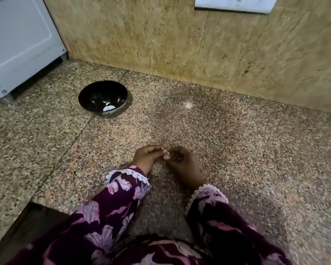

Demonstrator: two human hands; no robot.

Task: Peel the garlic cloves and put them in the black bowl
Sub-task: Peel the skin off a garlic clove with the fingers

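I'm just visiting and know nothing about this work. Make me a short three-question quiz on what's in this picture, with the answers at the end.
1. True or false: the black bowl already has pale pieces lying in it.
2. Where does the bowl stand relative to the hands? A) ahead and to the left, B) right beside the right wrist, C) on top of the white appliance.
3. Fill in: the left hand and right hand meet around a small pale ____ over the speckled counter.

Key
1. True.
2. A.
3. Garlic clove, pinched between the fingertips; the blur hides how far it is peeled.
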